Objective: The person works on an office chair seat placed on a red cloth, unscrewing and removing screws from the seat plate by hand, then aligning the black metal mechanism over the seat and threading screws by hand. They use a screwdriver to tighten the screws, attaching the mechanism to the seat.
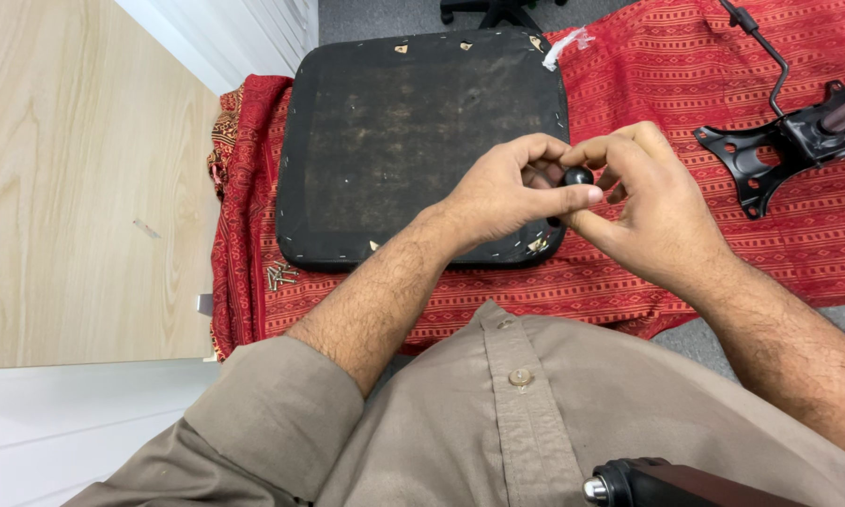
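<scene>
One seat pad (422,141) lies underside up on one red patterned cloth (685,84). One black metal bracket (779,150) rests at the cloth's far right. One small pile of screws (279,276) lies beside the pad's near left corner; their number cannot be counted. One small black knob (577,176) sits above the pad's near right edge, pinched between both hands. Left hand (511,192) and right hand (652,207) fingers curl closed around it; the part below it is apparently hidden.

Small black knob (577,176) between fingertips
</scene>
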